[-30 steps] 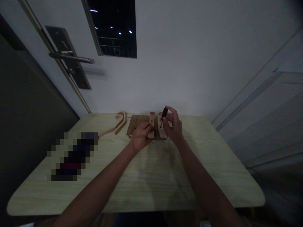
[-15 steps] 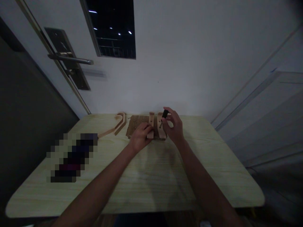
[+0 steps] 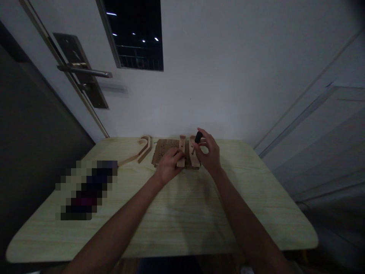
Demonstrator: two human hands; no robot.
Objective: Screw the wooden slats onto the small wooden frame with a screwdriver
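Dim light falls on a white door [image 3: 213,76] with a dark window [image 3: 137,38] and a metal lever [image 3: 91,71], all beyond my grips, the lever off to their left. Up against it, a pale wood-grained desk [image 3: 228,228] carries everything I watch.

My right grip [image 3: 210,152] is closed on a screwdriver [image 3: 199,137], pinching its black handle between thumb and fingers. From there the thin shaft slants down and leftward over the right wooden piece [image 3: 195,161]; in this gloom I can't tell whether the tip bears on the wood or hangs just above it.

My left grip [image 3: 168,163] clasps the left wooden piece [image 3: 181,142], fingers across its lower part, the upper end showing beyond them. I see both pieces lying side by side, a little apart, on a brown board [image 3: 161,148] that reaches out beyond the left grip and is dotted with dark specks.

Farther left of that grip, a hooked wooden piece [image 3: 145,152] rests on the desk, and a narrow wooden strip [image 3: 128,159] runs from it to a dark pixelated patch [image 3: 94,186].
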